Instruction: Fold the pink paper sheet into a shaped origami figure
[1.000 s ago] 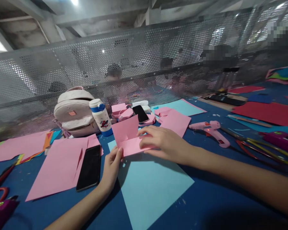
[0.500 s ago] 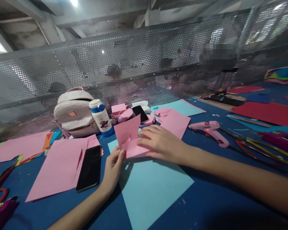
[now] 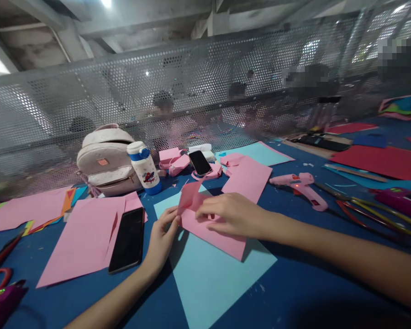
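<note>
A folded piece of pink paper [image 3: 222, 240] is between my hands, over a light blue sheet [image 3: 219, 283] on the blue table. At its left corner, my left hand [image 3: 164, 230] pinches the paper between thumb and fingers. My right hand [image 3: 234, 214] has its fingers curled in on the paper, gripping it near the middle, and partly hides it. One flap of the paper stands up at the far left, and the other part slopes toward me. A black phone [image 3: 127, 240] lies on pink sheets [image 3: 78, 237] left of my left hand.
A pink glue gun [image 3: 299, 185] and scissors [image 3: 380, 212] lie to the right. Behind stand a backpack [image 3: 106, 160] and a bottle [image 3: 144, 169], near pink paper pieces [image 3: 180, 164] and a second phone [image 3: 200, 163]. A perforated metal screen [image 3: 198, 77] closes the far side; people are beyond it.
The pink paper has turned and tilted, so its near part now reaches down to the right below my right hand. The raised flap has swung right. Both hands stay on the paper.
</note>
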The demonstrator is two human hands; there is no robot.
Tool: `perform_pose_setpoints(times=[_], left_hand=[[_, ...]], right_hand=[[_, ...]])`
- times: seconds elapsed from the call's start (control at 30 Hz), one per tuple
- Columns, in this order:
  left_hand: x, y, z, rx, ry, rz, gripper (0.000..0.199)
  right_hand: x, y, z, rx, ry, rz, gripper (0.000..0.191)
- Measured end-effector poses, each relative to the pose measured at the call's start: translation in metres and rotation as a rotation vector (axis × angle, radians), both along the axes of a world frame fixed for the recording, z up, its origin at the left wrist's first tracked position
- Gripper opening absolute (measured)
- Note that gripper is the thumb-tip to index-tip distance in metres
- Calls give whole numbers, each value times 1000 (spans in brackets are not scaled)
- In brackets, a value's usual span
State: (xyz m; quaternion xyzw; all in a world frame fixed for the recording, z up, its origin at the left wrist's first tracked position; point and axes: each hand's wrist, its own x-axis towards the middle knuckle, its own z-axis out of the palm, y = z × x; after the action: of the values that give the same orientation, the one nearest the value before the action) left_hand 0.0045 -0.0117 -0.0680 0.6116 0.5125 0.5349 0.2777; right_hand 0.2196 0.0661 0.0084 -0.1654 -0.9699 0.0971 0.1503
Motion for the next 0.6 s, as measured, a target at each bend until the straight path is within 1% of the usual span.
perform_pose_setpoints(times=[0.1, 0.2, 0.3, 0.4, 0.5, 0.6], left_hand=[[-1, 0, -1, -11, 11, -14, 27], [0, -2, 0, -22, 13, -18, 25], [1, -4, 1, -32, -4, 4, 24], [0, -5, -1, -41, -45, 53, 25], [-1, -5, -2, -64, -94, 97, 28], [0, -5, -1, -88, -139, 112, 33]], right_hand=[[-3, 1, -7, -47, -35, -12, 20], [-6, 4, -11, -90, -3, -26, 18], [-6, 8, -11, -147, 91, -56, 16], [-5, 12, -9, -169, 226, -103, 15], [-4, 15, -5, -140, 332, -81, 14], [-3, 15, -2, 3, 386, 27, 13]])
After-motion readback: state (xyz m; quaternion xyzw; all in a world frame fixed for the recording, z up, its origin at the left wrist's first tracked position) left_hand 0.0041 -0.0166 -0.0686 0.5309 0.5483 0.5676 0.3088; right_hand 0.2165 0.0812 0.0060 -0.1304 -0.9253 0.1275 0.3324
